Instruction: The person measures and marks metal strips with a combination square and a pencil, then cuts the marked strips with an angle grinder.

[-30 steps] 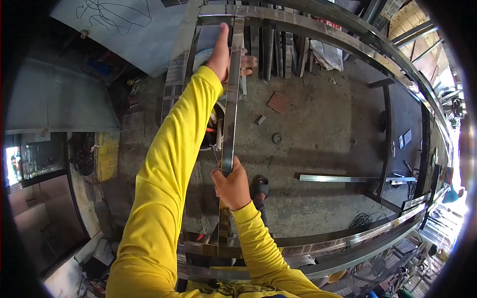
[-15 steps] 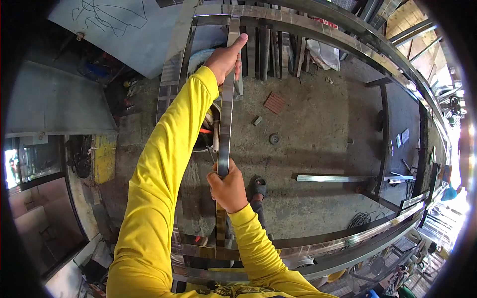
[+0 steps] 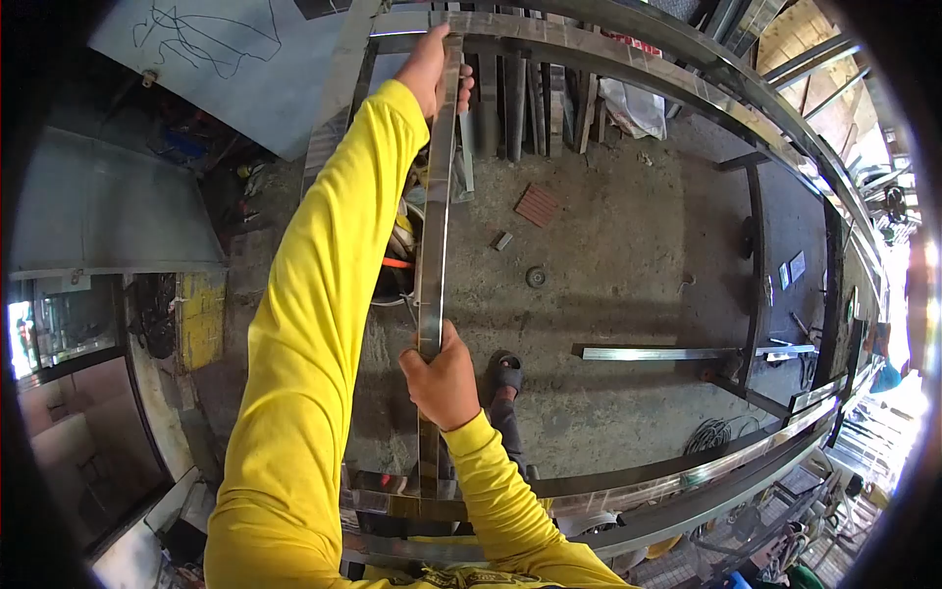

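A long shiny square metal bar (image 3: 435, 226) spans the metal frame from its far rail (image 3: 549, 39) to its near rail (image 3: 392, 503). My left hand (image 3: 437, 79) is wrapped round the bar close to the far rail, thumb on the left and fingers showing on the right. Lower down, my right hand (image 3: 444, 378) grips the same bar around its middle. Beneath the bar, partly hidden by it and my left sleeve, is a round container (image 3: 412, 208) with tools and an orange-red item inside.
On the floor lie a reddish ribbed square (image 3: 538, 205), a small grey block (image 3: 502, 240) and a round disc (image 3: 535, 277). A loose metal bar (image 3: 657, 354) lies to the right. A sandaled foot (image 3: 506, 373) shows beside my right hand. Metal lengths (image 3: 515, 108) stand behind the far rail.
My left hand has moved farther away along the bar, up to the far rail. The bar and my right hand have shifted slightly left in view.
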The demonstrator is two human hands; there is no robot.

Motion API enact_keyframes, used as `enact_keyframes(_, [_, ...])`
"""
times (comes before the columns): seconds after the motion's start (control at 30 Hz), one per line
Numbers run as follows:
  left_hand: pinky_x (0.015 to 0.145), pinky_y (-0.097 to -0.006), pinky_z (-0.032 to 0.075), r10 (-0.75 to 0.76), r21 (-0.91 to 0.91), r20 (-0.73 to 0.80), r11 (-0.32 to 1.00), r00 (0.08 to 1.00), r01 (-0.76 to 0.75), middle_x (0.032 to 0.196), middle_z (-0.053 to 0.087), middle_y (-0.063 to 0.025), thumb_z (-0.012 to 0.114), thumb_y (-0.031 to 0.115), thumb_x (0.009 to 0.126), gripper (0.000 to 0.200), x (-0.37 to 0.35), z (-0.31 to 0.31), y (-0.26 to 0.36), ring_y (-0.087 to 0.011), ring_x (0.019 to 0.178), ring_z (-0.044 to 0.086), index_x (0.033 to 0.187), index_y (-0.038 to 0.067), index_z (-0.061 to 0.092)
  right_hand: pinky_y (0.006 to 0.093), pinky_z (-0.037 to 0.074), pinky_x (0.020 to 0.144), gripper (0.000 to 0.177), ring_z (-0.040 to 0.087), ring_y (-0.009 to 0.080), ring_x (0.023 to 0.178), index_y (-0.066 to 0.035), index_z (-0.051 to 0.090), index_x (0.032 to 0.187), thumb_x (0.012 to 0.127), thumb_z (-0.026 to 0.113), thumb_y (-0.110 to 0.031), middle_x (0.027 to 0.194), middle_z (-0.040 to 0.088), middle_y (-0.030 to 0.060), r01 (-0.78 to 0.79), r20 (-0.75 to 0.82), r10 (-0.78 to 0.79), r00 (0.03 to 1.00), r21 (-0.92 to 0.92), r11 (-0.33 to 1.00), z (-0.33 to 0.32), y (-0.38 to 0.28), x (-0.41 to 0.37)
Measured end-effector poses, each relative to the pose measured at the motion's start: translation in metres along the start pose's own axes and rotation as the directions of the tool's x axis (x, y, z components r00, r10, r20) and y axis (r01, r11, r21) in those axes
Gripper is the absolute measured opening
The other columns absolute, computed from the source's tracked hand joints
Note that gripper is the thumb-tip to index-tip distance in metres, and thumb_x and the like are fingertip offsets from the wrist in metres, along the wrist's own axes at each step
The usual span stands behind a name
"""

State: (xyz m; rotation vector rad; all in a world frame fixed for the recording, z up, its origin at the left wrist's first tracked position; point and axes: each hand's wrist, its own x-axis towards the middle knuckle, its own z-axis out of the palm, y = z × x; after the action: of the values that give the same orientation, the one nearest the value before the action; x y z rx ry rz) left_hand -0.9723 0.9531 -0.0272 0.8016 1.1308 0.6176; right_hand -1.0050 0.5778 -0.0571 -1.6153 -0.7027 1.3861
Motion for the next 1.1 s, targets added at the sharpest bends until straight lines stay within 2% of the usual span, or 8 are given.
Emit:
enact_keyframes(0.03, [0.055,-0.0404,0.047,0.012,0.001,-0.034,1.0,0.999,-0.012,0.073,0.059,-0.0069,0.04,0.069,0.1,0.067,0.002,0.005,0.005,-0.0222,0.056,0.055,0.088,0.006,0.06,0.0431,0.049,0.059,0.025,0.058,0.0309,0.06,0.003,0.05,0.094,0.085,0.069,-0.01,0.07,0.055,0.0197,0.019,-0.008,-0.019,1.0,-0.008,1.0,0.0,-0.001,0.0])
enact_keyframes(0.13, [0.054,-0.0401,0.045,-0.009,0.091,-0.077,0.996,0.997,0.016,0.069,0.057,-0.0059,0.039,0.066,0.102,0.065,0.014,0.01,0.011,-0.0208,0.053,0.053,0.086,0.006,0.059,0.0335,0.046,0.056,0.016,0.053,0.0157,0.059,-0.003,0.053,0.093,0.086,0.067,-0.006,0.071,0.055,0.005,0.052,-0.036,-0.053,0.998,-0.017,0.998,0.0,-0.005,-0.001])
enact_keyframes(0.33, [0.052,-0.0389,0.042,0.132,0.17,-0.129,0.979,0.983,-0.109,0.061,0.051,-0.0045,0.037,0.061,0.104,0.061,0.023,0.016,0.002,-0.0195,0.049,0.048,0.083,0.007,0.055,0.0371,0.047,0.06,0.018,0.053,0.0191,0.062,-0.002,0.052,0.092,0.084,0.068,-0.006,0.072,0.054,0.009,0.137,-0.062,-0.14,0.988,-0.046,0.989,0.003,-0.001,0.0])
enact_keyframes(0.43, [0.052,-0.0393,0.042,0.101,0.138,-0.104,0.987,0.989,-0.086,0.062,0.05,-0.0049,0.037,0.061,0.104,0.06,0.022,0.006,0.001,-0.0199,0.05,0.048,0.086,0.006,0.054,0.0444,0.05,0.063,0.026,0.061,0.035,0.066,0.001,0.048,0.093,0.085,0.069,-0.011,0.073,0.055,0.022,0.028,0.029,-0.028,0.999,-0.01,1.0,-0.002,-0.006,0.0])
enact_keyframes(0.83, [0.053,-0.039,0.043,0.07,0.12,-0.057,0.991,0.996,-0.063,0.065,0.051,-0.0063,0.034,0.066,0.106,0.064,0.02,0.008,0.003,-0.0211,0.052,0.049,0.09,0.006,0.054,0.0421,0.05,0.063,0.025,0.06,0.0304,0.065,0.002,0.051,0.096,0.086,0.07,-0.01,0.073,0.057,0.0196,0.01,0.011,-0.01,1.0,0.011,1.0,0.0,-0.005,0.0])
enact_keyframes(0.93, [0.053,-0.0404,0.046,0.066,-0.042,0.074,0.997,0.995,-0.063,0.069,0.056,-0.0091,0.039,0.069,0.103,0.065,0.015,-0.007,0.001,-0.0239,0.055,0.055,0.092,0.007,0.055,0.0332,0.045,0.054,0.015,0.053,0.0136,0.058,-0.002,0.054,0.095,0.086,0.065,-0.006,0.071,0.056,0.0044,0.079,-0.027,-0.078,0.997,0.005,0.997,0.001,-0.006,-0.003])
enact_keyframes(1.03, [0.054,-0.0411,0.05,0.068,-0.056,0.04,0.996,0.997,-0.065,0.073,0.062,-0.0117,0.043,0.07,0.102,0.063,-0.032,0.0,-0.023,-0.0277,0.059,0.063,0.091,0.008,0.055,0.032,0.044,0.051,0.015,0.054,0.0125,0.055,-0.003,0.054,0.096,0.087,0.065,-0.006,0.07,0.055,0.0038,0.105,-0.044,-0.104,0.994,0.013,0.994,0.002,-0.002,-0.001])
enact_keyframes(1.1, [0.055,-0.0408,0.054,0.076,0.043,0.12,0.996,0.99,-0.082,0.077,0.066,-0.0129,0.048,0.07,0.099,0.062,-0.048,-0.01,-0.051,-0.0288,0.061,0.067,0.094,0.01,0.058,0.0313,0.043,0.049,0.015,0.053,0.0115,0.052,-0.003,0.054,0.097,0.087,0.065,-0.006,0.069,0.054,0.0027,0.076,-0.02,-0.076,0.997,0.04,0.996,0.003,0.0,-0.001])
